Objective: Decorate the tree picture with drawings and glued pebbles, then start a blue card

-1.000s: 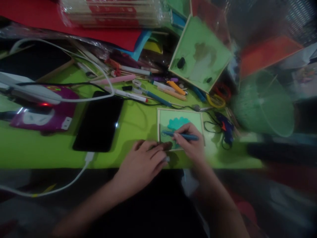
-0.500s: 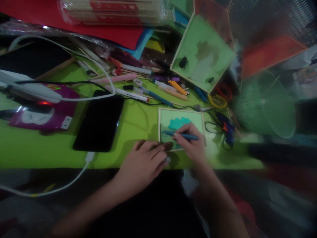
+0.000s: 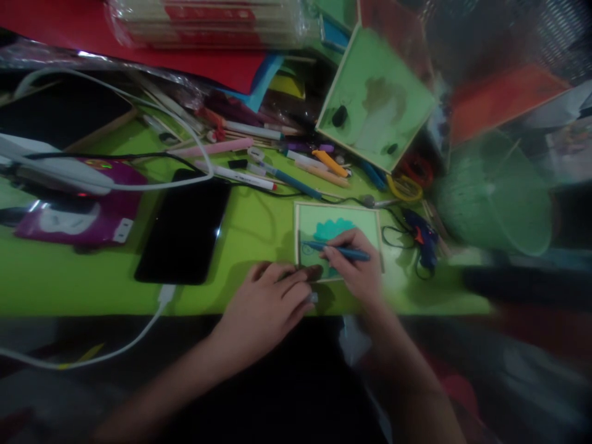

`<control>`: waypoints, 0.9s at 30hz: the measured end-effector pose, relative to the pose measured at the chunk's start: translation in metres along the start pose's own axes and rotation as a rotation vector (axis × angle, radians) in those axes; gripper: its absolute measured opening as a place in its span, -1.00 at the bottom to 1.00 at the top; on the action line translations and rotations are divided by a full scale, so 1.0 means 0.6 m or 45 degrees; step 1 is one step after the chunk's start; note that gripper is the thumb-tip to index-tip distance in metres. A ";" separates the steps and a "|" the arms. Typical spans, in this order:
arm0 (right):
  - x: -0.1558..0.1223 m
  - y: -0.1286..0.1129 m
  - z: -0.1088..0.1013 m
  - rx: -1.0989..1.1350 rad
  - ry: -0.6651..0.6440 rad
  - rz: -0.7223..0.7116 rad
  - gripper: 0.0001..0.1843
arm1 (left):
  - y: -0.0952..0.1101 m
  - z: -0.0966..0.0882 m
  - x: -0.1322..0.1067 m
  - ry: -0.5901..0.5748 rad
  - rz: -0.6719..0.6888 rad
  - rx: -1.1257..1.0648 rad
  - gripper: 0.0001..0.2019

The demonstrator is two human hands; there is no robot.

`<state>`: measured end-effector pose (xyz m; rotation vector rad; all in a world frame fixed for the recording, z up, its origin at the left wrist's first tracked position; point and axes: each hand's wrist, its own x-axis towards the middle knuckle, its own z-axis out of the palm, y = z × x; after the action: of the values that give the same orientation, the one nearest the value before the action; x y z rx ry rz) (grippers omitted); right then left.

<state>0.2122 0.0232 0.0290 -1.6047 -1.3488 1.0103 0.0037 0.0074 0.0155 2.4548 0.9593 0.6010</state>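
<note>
My right hand [image 3: 354, 262] grips a blue pen [image 3: 346, 251] whose tip is at the left part of a small light-green panel [image 3: 365, 216] with a pale wooden border. A teal scalloped shape [image 3: 333, 229] lies on the panel, and a small round drawn outline [image 3: 308, 250] shows by the pen tip. My left hand [image 3: 275, 302] rests at the panel's lower left corner, its fingertips on the edge. Between its thumb and index finger sticks out a small clear piece [image 3: 313, 297], mostly hidden. The lower part of the panel is partly covered by both hands.
A black phone [image 3: 185, 228] with a white cable lies left of my hands. Pens and markers [image 3: 296, 179] are scattered behind the panel. A glue gun [image 3: 423, 237] and a green basket [image 3: 499, 197] are at right. A larger framed green panel [image 3: 379, 98] leans behind.
The pen tip has shifted slightly up, and the small round outline beside it shows more clearly. My left hand stays in place; the whole view drifts slightly.
</note>
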 end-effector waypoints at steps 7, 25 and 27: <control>-0.001 -0.001 -0.002 -0.016 0.014 -0.003 -0.85 | -0.001 0.000 0.000 0.002 0.001 0.000 -0.87; -0.004 0.008 -0.010 0.103 0.123 -0.071 -0.82 | -0.001 0.001 0.000 0.026 0.012 -0.020 -0.87; -0.004 0.008 -0.010 0.099 0.122 -0.068 -0.83 | -0.002 0.000 0.000 0.028 0.015 -0.014 -0.88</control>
<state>0.2193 0.0195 0.0270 -1.5319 -1.2667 0.9311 0.0033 0.0080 0.0148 2.4505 0.9478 0.6372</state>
